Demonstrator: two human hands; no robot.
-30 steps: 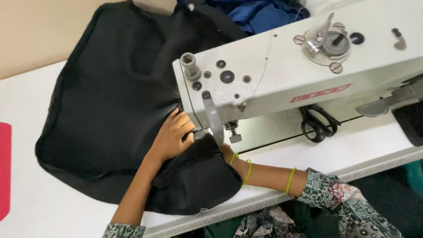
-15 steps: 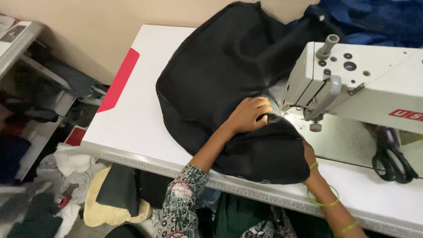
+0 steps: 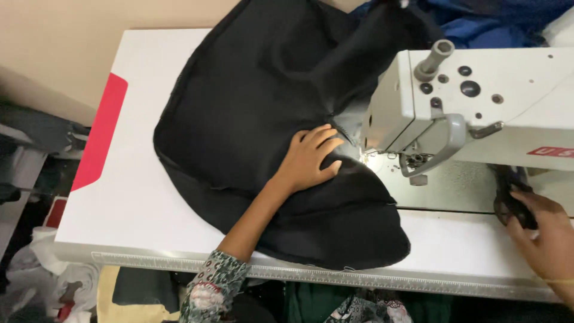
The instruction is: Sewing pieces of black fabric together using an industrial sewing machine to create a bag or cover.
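A large piece of black fabric (image 3: 251,113) lies spread over the white sewing table (image 3: 137,197). My left hand (image 3: 308,158) rests flat on the fabric, fingers spread, just left of the needle area of the white sewing machine (image 3: 478,107). My right hand (image 3: 547,239) is at the far right of the table, with its fingers closed on the black scissors (image 3: 511,194) lying under the machine arm.
Blue cloth (image 3: 478,24) is heaped behind the machine. A red panel (image 3: 101,128) marks the table's left edge. A measuring strip (image 3: 335,278) runs along the front edge. Clothes and scraps (image 3: 42,281) lie on the floor at the left.
My right hand has left the fabric near the needle and moved right to the scissors. The left hand stays on the fabric. The view has shifted.
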